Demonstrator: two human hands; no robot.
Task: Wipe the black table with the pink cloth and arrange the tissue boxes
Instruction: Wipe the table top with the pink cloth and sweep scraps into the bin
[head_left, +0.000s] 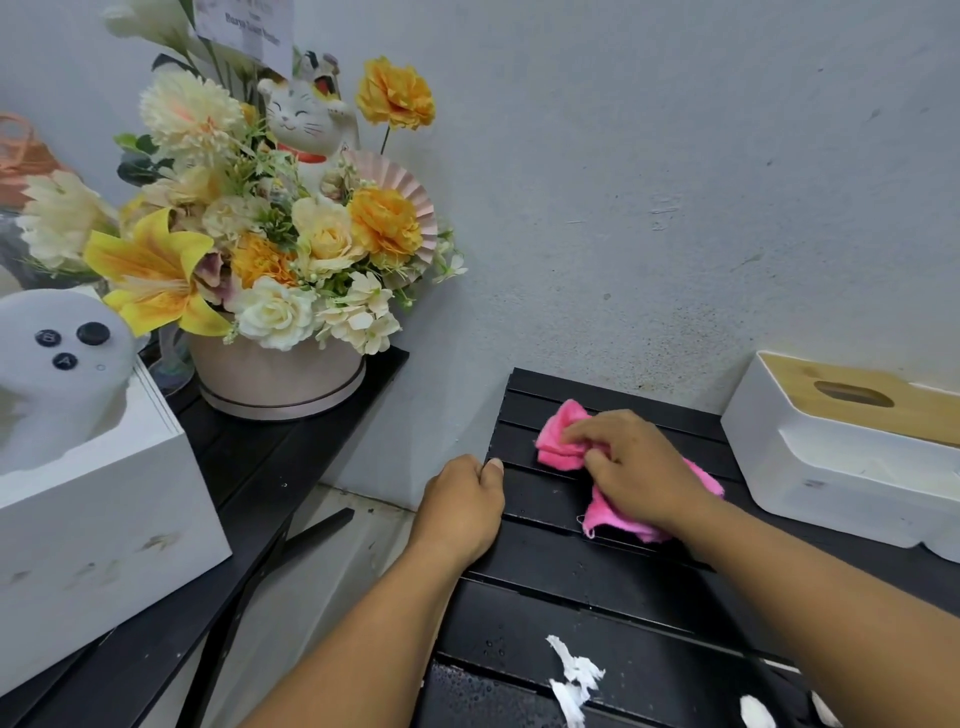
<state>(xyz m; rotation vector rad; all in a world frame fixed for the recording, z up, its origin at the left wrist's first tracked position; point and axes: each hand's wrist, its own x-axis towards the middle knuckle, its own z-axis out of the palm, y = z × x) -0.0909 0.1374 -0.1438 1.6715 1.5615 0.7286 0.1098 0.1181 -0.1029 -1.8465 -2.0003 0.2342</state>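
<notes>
A black slatted table (582, 613) stands against the wall at centre right. My right hand (631, 462) presses a crumpled pink cloth (561, 434) onto the table's far left part. My left hand (465, 506) grips the table's left edge, thumb on top. A white tissue box with a wooden lid (841, 452) sits on the table at the right, by the wall. A second white tissue box (88, 499) rests on another black table (249, 467) at the left.
A pink pot of artificial flowers (275, 379) with a white lucky-cat figure (306, 124) stands on the left table by the wall. White paper scraps (574, 680) lie on the near slats. A floor gap (343, 540) separates the tables.
</notes>
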